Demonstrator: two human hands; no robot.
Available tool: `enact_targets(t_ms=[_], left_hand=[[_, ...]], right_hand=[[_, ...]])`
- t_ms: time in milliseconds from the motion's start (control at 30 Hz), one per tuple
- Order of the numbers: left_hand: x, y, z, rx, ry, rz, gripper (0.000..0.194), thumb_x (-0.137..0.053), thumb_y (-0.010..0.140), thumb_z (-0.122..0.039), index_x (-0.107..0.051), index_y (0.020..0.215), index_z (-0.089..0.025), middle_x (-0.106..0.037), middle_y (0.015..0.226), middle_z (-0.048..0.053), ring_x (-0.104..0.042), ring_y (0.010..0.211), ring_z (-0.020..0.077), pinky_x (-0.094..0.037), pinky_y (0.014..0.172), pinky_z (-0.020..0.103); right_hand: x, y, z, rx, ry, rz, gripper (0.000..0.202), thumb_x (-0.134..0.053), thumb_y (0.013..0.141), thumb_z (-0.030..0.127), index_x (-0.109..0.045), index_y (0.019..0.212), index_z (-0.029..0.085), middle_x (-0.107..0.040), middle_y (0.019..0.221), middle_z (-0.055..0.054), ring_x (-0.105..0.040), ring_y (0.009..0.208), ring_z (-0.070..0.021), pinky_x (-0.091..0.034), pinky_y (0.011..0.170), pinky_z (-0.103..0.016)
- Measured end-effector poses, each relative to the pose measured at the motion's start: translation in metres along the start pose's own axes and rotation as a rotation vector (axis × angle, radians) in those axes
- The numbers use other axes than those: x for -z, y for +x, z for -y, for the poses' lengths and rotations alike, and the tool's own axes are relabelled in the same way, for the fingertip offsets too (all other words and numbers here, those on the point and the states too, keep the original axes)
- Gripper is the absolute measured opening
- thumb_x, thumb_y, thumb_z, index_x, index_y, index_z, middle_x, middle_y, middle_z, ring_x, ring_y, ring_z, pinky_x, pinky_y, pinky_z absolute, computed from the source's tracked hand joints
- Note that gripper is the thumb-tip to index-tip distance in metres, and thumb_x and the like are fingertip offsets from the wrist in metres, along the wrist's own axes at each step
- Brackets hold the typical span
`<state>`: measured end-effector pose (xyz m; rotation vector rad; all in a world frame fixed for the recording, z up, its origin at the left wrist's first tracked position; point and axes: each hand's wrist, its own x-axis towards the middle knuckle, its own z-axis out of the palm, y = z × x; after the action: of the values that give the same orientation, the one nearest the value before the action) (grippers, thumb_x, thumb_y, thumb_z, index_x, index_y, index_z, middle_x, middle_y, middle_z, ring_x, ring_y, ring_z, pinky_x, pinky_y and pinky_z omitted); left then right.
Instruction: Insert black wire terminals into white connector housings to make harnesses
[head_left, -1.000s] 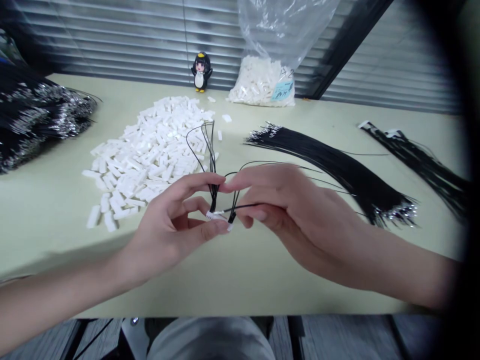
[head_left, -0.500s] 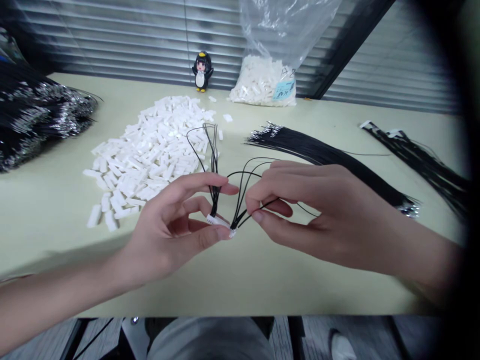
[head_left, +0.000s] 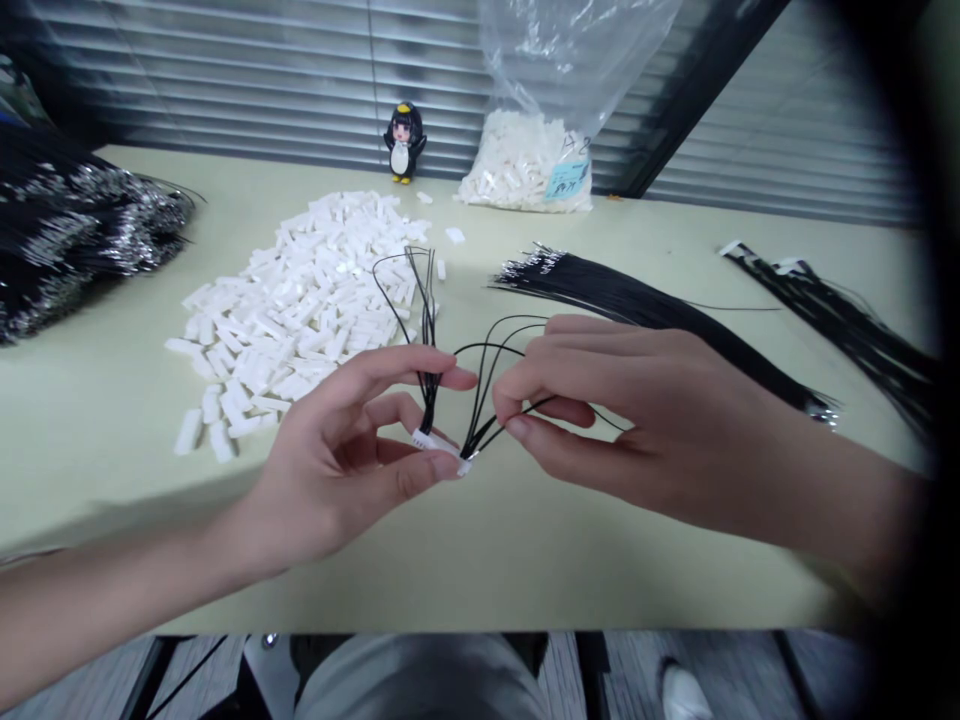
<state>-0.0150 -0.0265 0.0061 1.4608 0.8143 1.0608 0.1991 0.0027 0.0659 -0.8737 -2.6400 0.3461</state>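
Note:
Above the front of the table, my left hand (head_left: 352, 450) grips a small white connector housing (head_left: 436, 441) between thumb and fingers. Several thin black wires (head_left: 429, 340) rise from the housing's left part, and others fan out from its right end. My right hand (head_left: 607, 400) is closed, with thumb and index finger pinching a black wire (head_left: 491, 437) just right of the housing. The tip of that wire sits at or very near the housing's right end; I cannot tell whether it is inside.
Loose white housings (head_left: 300, 310) form a pile at centre left. A clear bag of white parts (head_left: 525, 165) and a penguin figurine (head_left: 404, 145) stand at the back. Black wire bundles lie at left (head_left: 82, 220) and right (head_left: 637, 295), with wired connectors (head_left: 817, 310) farther right.
Almost nothing differs. My right hand has shifted very slightly, still pinching the wire; my left hand keeps the housing in place.

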Motion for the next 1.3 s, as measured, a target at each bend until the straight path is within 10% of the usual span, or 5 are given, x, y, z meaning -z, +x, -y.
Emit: enact_targets(t_ms=[1300], left_hand=[[0.001, 0.003, 0.007, 0.127, -0.053, -0.06, 0.047, -0.072, 0.072, -0.013, -0.056, 0.111, -0.031, -0.055, 0.115, 0.003, -0.061, 0.077, 0.0121, -0.058, 0.068, 0.027]], right_hand=[[-0.024, 0.003, -0.005, 0.2, -0.058, -0.049, 0.018, -0.041, 0.091, 0.021, -0.057, 0.085, 0.016, -0.052, 0.079, 0.002, -0.039, 0.075, -0.0067, -0.032, 0.075, -0.02]])
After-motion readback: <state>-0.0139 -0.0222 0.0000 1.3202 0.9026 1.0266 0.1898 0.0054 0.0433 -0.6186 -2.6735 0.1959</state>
